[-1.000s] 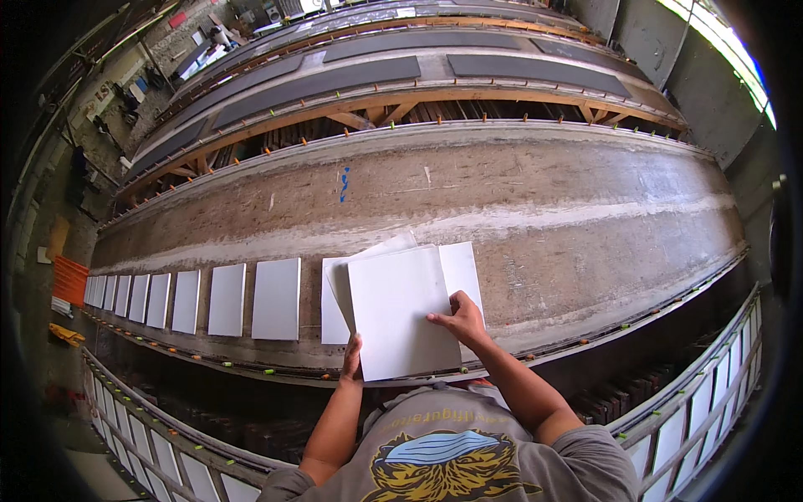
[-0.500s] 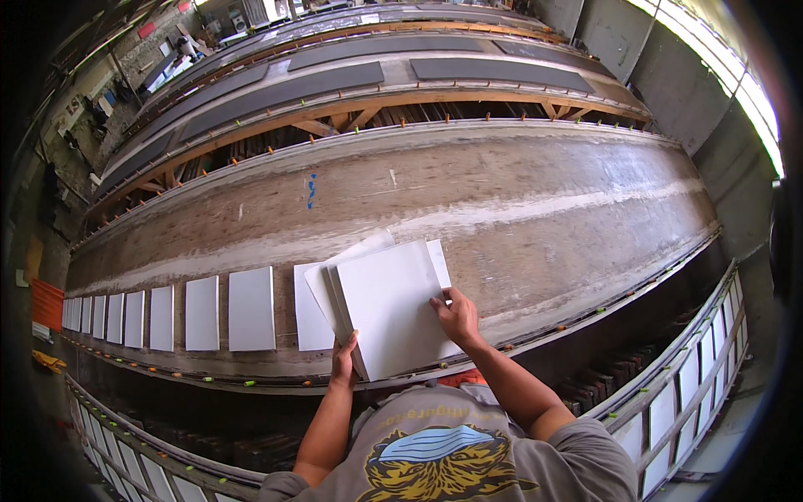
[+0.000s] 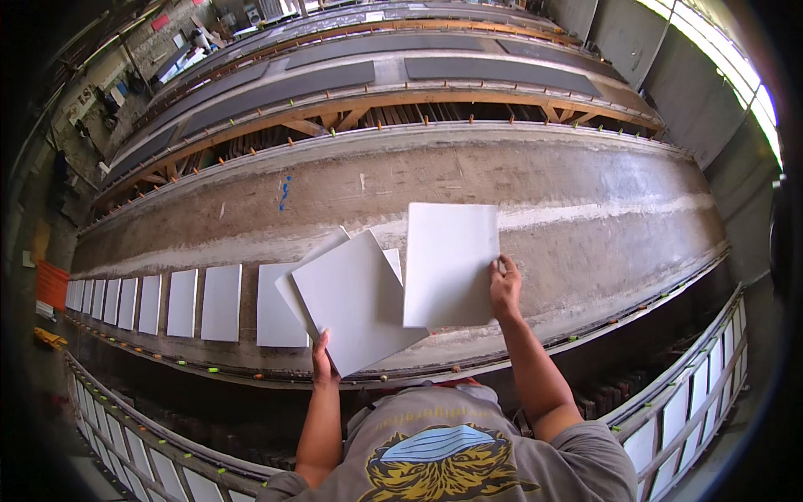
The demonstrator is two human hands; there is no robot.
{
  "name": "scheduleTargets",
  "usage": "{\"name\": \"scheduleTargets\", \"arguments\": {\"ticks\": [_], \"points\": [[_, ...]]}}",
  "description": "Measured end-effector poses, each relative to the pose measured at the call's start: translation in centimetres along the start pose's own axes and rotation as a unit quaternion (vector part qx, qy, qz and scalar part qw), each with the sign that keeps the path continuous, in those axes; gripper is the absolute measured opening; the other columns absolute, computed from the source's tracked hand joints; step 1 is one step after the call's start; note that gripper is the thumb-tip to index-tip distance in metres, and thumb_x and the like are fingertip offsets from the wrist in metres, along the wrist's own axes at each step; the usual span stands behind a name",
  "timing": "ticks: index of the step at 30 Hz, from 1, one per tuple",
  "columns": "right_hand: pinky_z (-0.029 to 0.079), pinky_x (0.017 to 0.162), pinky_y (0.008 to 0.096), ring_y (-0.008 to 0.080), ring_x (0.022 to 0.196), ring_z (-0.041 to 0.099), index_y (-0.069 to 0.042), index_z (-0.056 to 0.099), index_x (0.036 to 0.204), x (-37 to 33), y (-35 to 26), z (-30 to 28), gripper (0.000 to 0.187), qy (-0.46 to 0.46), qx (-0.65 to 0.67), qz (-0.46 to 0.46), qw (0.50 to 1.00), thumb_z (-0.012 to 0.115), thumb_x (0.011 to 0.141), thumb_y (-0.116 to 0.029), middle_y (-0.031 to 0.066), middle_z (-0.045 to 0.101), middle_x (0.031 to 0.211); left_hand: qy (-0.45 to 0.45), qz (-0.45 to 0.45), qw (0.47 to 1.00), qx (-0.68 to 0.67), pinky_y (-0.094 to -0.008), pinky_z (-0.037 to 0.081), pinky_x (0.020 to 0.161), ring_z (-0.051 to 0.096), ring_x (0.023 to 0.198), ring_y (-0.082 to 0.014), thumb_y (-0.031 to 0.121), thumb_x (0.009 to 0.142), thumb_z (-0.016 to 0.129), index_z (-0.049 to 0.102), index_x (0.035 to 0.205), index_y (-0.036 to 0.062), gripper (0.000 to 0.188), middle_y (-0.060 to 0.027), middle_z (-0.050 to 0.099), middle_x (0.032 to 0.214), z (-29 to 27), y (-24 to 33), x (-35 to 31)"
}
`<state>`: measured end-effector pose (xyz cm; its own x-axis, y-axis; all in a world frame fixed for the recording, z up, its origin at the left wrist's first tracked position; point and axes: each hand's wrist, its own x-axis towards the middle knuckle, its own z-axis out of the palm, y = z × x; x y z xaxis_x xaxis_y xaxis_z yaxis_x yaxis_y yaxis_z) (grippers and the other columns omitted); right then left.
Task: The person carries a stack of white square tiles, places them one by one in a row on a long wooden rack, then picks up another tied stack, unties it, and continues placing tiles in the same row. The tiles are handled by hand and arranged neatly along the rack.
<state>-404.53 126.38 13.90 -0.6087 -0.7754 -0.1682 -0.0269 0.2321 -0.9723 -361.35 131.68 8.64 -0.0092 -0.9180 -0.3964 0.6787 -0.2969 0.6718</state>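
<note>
A long grey concrete bed [image 3: 519, 180] crosses mid-frame; timber-framed beds [image 3: 368, 105] lie above, bright windows [image 3: 744, 75] upper right (daylight).

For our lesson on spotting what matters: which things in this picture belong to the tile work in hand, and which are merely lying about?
In hand:
single white tile in right hand
tile stack in left hand
row of laid tiles
long bench

Lying about:
orange crate
racked tiles

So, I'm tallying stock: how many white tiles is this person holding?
3 at least: one white tile in the right hand, and a fanned stack in the left hand showing a front tile and one edge behind; more may be hidden.
</note>
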Motion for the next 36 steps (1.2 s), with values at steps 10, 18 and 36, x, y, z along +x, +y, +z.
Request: {"name": "scheduleTargets", "arguments": {"ticks": [10, 18, 36], "points": [[0.05, 0.1, 0.0402, 0.0328, 0.114, 0.068, -0.001, 0.064, 0.135, 4.8, 8.6, -3.5, 0.039, 0.004, -0.143, -0.011, 0.99, 0.064, 0.102, -0.022, 0.0214, 0.072, 0.122, 0.025, 0.029, 0.999, 0.005, -0.0454, 0.051, 0.102, 0.063, 0.12, -0.0303, 0.037, 0.094, 0.067, 0.055, 0.139, 0.0006, 0.06, -0.0144, 0.065, 0.13, 0.3, -3.0, -2.7], [0.051, 0.096, 0.0485, 0.042, 0.11, 0.067, -0.009, 0.065, 0.134, 4.7, 12.2, -1.7, 0.038, -0.006, -0.281, -0.028, 0.959, 0.063, 0.101, -0.029, 0.0229, 0.072, 0.117, 0.053, 0.06, 0.996, 0.028, -0.0431, 0.053, 0.099, 0.064, 0.117, -0.0288, 0.034, 0.094, 0.068, 0.055, 0.139, 0.0018, 0.056, -0.0132, 0.066, 0.125, 1.9, -4.4, -4.6], [0.03, 0.118, 0.0563, 0.0402, 0.146, 0.039, -0.027, 0.057, 0.148, -1.7, 9.5, -1.9, 0.064, -0.173, -0.498, -0.24, 0.815, 0.067, 0.092, -0.058, 0.0199, 0.043, 0.158, 0.003, 0.02, 1.0, -0.018, -0.0456, 0.052, 0.103, 0.064, 0.121, -0.0307, 0.037, 0.096, 0.066, 0.054, 0.141, 0.0013, 0.058, -0.0145, 0.065, 0.131, 3.5, -6.7, -5.4]]}}
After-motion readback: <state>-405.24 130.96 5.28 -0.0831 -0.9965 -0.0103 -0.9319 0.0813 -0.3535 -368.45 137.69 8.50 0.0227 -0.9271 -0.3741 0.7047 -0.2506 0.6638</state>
